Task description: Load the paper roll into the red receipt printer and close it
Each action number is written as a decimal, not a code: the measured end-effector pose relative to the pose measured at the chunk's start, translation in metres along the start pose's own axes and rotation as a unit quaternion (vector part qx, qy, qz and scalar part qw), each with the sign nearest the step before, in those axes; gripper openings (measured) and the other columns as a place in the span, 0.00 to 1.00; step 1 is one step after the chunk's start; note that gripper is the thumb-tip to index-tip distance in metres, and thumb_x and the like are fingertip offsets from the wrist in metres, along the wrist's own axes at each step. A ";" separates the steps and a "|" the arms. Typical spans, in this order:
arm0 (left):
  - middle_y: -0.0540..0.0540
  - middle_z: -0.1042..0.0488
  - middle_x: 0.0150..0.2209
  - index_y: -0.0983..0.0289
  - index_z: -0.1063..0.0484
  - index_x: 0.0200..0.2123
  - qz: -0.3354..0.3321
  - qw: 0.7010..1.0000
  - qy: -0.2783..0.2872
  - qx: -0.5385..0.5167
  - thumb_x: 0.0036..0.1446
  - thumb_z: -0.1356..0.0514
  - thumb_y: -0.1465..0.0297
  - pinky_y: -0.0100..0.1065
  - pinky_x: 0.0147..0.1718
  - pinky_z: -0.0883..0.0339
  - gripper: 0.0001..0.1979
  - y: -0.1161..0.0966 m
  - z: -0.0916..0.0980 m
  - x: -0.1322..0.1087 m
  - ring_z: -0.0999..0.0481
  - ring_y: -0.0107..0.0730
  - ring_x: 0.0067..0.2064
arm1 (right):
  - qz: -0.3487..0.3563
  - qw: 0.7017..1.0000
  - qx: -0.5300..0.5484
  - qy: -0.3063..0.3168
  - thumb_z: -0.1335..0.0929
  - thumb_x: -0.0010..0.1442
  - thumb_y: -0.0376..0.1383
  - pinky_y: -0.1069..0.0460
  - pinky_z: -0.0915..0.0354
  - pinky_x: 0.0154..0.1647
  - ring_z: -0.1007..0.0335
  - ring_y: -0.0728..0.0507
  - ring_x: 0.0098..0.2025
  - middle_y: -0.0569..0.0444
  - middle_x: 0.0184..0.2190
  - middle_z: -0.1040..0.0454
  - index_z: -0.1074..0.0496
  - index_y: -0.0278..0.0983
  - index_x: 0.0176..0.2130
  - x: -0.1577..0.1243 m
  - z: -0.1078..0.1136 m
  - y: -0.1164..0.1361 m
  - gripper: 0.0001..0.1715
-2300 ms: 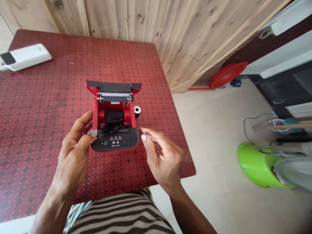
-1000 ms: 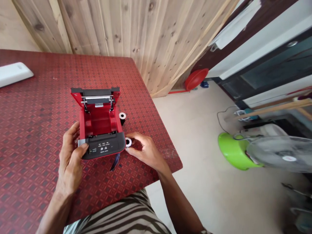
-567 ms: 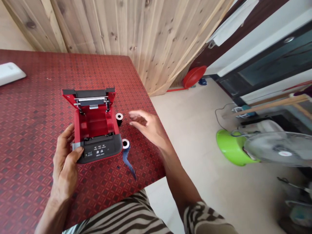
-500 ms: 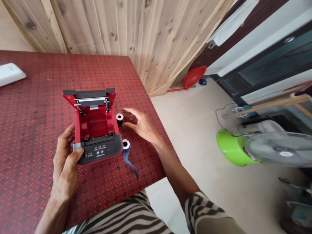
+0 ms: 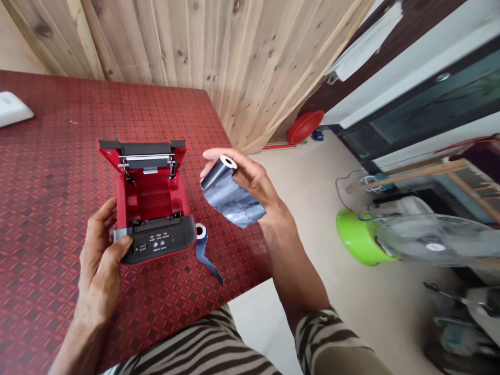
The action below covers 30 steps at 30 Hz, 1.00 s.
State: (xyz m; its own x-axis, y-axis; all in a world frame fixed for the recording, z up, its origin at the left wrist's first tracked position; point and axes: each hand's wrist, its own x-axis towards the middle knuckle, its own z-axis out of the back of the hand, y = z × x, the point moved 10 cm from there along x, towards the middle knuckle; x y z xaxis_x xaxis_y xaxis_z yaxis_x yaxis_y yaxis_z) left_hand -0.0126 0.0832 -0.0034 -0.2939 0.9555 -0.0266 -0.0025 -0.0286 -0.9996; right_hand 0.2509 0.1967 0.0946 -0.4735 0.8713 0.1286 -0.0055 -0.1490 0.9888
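Note:
A red and black label printer (image 5: pixel 154 200) stands on the table with its lid raised and its red inner bay bare. My left hand (image 5: pixel 99 255) grips its near left corner, thumb on the black front panel and fingers along the side. To the right of the printer, my right hand (image 5: pixel 255 179) holds a dark ribbon roll (image 5: pixel 221 172) with a white core, lifted above the table. A loose length of its shiny dark film hangs toward my wrist. A second ribbon roll (image 5: pixel 201 232) rests beside the printer's front right corner, its crumpled blue-black tail trailing toward me.
The red patterned table (image 5: pixel 47 208) ends at a right edge above the pale floor. A white device (image 5: pixel 13 109) lies at the far left. Wooden boards (image 5: pixel 156 41) rise behind. On the floor are a green stool (image 5: pixel 357 239), a fan (image 5: pixel 433 239) and a red basin (image 5: pixel 305 127).
My right hand has taken the far ribbon roll from beside the printer and raised it, with film now hanging loose. My left hand keeps its hold on the printer.

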 end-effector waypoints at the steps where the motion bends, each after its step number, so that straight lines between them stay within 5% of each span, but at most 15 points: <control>1: 0.55 0.26 0.70 0.51 0.30 0.74 0.002 1.000 0.000 0.001 0.65 0.33 0.58 0.54 0.69 0.35 0.35 0.001 0.000 0.000 0.29 0.60 0.70 | -0.004 1.000 -0.006 0.014 0.25 0.68 0.52 0.46 0.23 0.51 0.18 0.40 0.52 0.50 0.54 0.19 0.30 0.43 0.65 -0.001 -0.007 0.011 0.32; 6: 0.57 0.26 0.70 0.55 0.32 0.74 -0.009 1.000 0.012 -0.013 0.67 0.34 0.59 0.50 0.67 0.33 0.34 -0.008 -0.008 -0.003 0.28 0.56 0.69 | 0.026 0.975 -0.211 0.068 0.24 0.67 0.32 0.48 0.24 0.53 0.19 0.43 0.49 0.54 0.50 0.18 0.27 0.41 0.54 0.001 -0.054 0.041 0.17; 12: 0.59 0.26 0.69 0.57 0.30 0.71 -0.026 1.000 0.003 -0.013 0.65 0.35 0.61 0.53 0.69 0.33 0.32 -0.021 -0.012 -0.003 0.27 0.54 0.69 | 0.096 0.906 -0.397 0.109 0.27 0.69 0.27 0.44 0.27 0.60 0.20 0.40 0.54 0.50 0.52 0.17 0.23 0.38 0.53 0.013 -0.100 0.034 0.14; 19: 0.59 0.29 0.72 0.56 0.32 0.73 -0.023 1.000 0.001 0.009 0.69 0.37 0.59 0.55 0.72 0.37 0.32 -0.019 -0.012 -0.007 0.30 0.53 0.71 | -0.005 0.823 -0.539 0.181 0.29 0.73 0.28 0.40 0.31 0.65 0.23 0.35 0.58 0.42 0.51 0.17 0.20 0.33 0.52 0.032 -0.123 0.013 0.09; 23: 0.59 0.30 0.72 0.56 0.32 0.74 -0.020 1.000 0.001 0.011 0.68 0.37 0.59 0.57 0.74 0.41 0.33 -0.019 -0.012 -0.008 0.31 0.54 0.73 | -0.028 0.786 -0.585 0.197 0.31 0.73 0.25 0.42 0.28 0.58 0.21 0.35 0.54 0.41 0.47 0.17 0.19 0.32 0.49 0.033 -0.129 0.009 0.10; 30: 0.59 0.30 0.73 0.55 0.32 0.74 -0.018 1.000 0.001 0.017 0.68 0.37 0.59 0.59 0.75 0.43 0.33 -0.021 -0.013 -0.008 0.32 0.55 0.74 | 0.009 0.784 -0.590 0.192 0.30 0.70 0.22 0.45 0.28 0.54 0.19 0.37 0.51 0.43 0.45 0.15 0.20 0.33 0.48 0.032 -0.142 0.005 0.12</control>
State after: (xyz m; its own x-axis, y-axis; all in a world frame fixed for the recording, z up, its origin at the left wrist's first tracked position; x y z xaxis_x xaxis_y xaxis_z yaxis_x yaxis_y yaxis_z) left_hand 0.0019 0.0799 0.0177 -0.2902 0.9569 0.0099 -0.0455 -0.0034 -0.9990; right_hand 0.1110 0.1576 0.0935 -0.7120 0.6930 -0.1130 -0.6995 -0.6860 0.2005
